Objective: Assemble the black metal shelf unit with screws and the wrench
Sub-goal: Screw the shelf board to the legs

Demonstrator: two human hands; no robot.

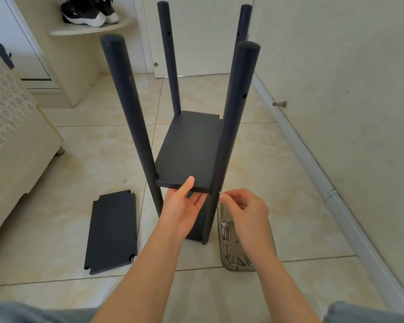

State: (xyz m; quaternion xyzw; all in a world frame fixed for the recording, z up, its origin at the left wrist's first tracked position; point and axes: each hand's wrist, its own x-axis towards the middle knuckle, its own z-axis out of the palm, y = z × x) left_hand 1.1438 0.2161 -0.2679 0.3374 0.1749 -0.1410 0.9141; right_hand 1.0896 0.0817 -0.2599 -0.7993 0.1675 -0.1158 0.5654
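The black shelf unit stands on the tiled floor with four upright round posts; the near right post (231,127) and near left post (131,117) flank a black shelf board (189,148) set between them. My left hand (184,206) grips the board's near edge, thumb on top and fingers underneath. My right hand (245,208) pinches a small silver screw (221,193) right against the near right post at board height. A lower part of the unit shows behind my left wrist. No wrench is visible.
A loose black shelf board (113,229) lies flat on the floor to the left. A grey tray (224,215) with several silver screws sits by the right post. A sofa (12,145) is left, a wall with a doorstop (280,104) right, shoes (89,10) on a corner shelf.
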